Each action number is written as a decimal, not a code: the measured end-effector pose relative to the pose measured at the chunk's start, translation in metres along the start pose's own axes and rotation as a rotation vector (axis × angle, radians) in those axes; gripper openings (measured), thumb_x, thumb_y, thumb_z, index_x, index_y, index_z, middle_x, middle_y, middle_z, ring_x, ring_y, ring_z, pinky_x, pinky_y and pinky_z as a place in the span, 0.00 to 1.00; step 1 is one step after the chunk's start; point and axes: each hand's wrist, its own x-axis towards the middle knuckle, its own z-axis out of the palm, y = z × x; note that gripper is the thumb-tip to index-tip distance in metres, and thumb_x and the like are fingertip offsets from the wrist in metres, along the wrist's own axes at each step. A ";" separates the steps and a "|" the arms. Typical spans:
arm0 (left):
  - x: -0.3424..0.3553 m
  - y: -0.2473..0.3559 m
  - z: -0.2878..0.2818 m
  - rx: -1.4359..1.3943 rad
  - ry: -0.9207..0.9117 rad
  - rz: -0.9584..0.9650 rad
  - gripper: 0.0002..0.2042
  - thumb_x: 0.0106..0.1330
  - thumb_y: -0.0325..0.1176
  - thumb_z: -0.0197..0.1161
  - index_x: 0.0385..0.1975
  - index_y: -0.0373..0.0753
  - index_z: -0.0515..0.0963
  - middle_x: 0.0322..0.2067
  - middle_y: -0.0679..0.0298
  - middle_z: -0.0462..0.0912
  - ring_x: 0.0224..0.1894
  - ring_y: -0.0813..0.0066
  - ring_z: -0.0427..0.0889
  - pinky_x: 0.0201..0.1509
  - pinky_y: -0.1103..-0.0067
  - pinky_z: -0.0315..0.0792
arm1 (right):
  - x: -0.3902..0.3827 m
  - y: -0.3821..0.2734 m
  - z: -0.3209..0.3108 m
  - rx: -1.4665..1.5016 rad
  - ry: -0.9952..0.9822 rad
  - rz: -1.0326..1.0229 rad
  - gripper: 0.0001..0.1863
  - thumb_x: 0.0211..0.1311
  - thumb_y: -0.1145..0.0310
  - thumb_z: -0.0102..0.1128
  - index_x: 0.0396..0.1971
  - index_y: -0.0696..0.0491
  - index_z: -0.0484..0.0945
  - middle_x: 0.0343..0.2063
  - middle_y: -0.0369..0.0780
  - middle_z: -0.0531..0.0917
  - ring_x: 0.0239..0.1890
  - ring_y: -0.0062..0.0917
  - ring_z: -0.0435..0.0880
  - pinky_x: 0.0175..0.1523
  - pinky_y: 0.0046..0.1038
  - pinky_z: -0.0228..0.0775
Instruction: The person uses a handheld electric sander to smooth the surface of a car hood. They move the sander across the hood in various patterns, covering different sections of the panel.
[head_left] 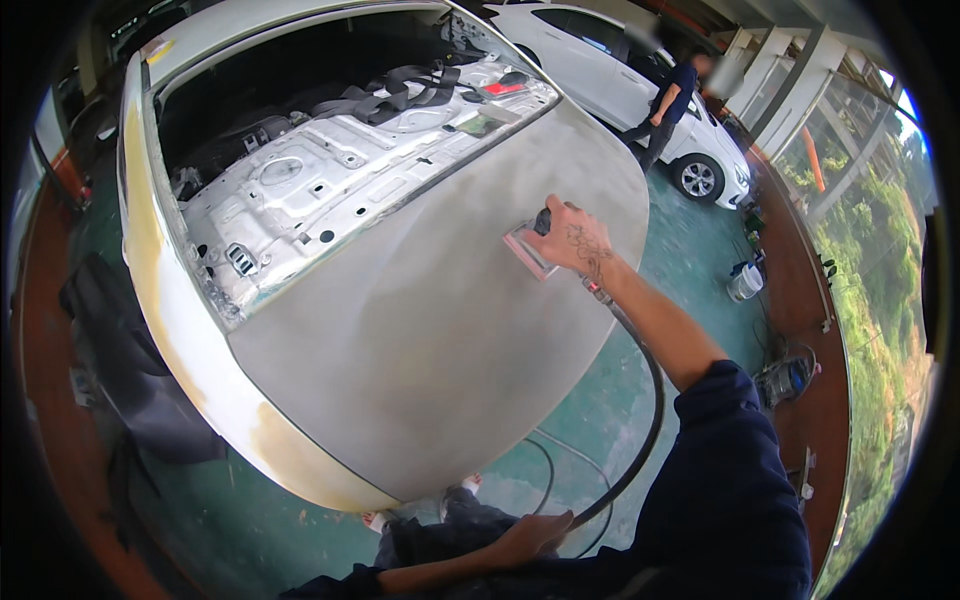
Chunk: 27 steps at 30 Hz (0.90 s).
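My right hand (572,238) is wrapped round the dark top of a sander (530,255) with a flat, pinkish rectangular pad. The pad rests on the matt grey trunk lid (420,330) of a car, toward its right side. From the sander a black air hose (657,400) curves down past my right forearm. Low in the picture, in front of my body, my left hand (532,537) is closed around that hose; its fingertips are partly hidden.
The car's rear window opening shows a bare white metal shelf (300,185) with loose black belts (400,98). Thin hoses lie on the green floor (570,440). A white bucket (744,282) stands at right. Beyond, a person (672,105) is beside a white car (600,60). Dark trim (140,370) sits left.
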 end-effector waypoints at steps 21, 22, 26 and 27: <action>-0.008 -0.017 0.004 -0.071 -0.109 -0.146 0.38 0.82 0.65 0.34 0.16 0.40 0.67 0.15 0.65 0.65 0.20 0.70 0.66 0.33 0.71 0.63 | -0.012 -0.044 0.009 0.042 -0.010 -0.047 0.32 0.57 0.47 0.69 0.50 0.58 0.75 0.44 0.54 0.86 0.47 0.53 0.87 0.54 0.47 0.81; -0.006 -0.018 0.007 -0.050 -0.146 -0.163 0.40 0.81 0.68 0.32 0.14 0.39 0.67 0.15 0.64 0.66 0.20 0.68 0.66 0.33 0.70 0.63 | -0.030 -0.063 0.010 0.069 -0.033 -0.120 0.32 0.56 0.48 0.70 0.51 0.58 0.74 0.43 0.54 0.85 0.48 0.53 0.86 0.55 0.46 0.80; -0.002 -0.016 0.007 0.134 -0.306 -0.079 0.45 0.77 0.73 0.25 0.15 0.36 0.69 0.16 0.56 0.69 0.20 0.57 0.69 0.35 0.64 0.67 | -0.108 -0.105 0.006 0.123 -0.150 -0.299 0.28 0.55 0.52 0.73 0.45 0.58 0.73 0.42 0.52 0.83 0.41 0.53 0.87 0.48 0.48 0.81; -0.002 -0.016 0.005 0.186 -0.336 -0.041 0.46 0.77 0.73 0.23 0.16 0.35 0.70 0.16 0.54 0.71 0.20 0.53 0.71 0.36 0.62 0.68 | -0.125 -0.104 0.007 0.117 -0.164 -0.307 0.28 0.55 0.53 0.73 0.45 0.58 0.73 0.42 0.52 0.83 0.41 0.53 0.87 0.47 0.48 0.81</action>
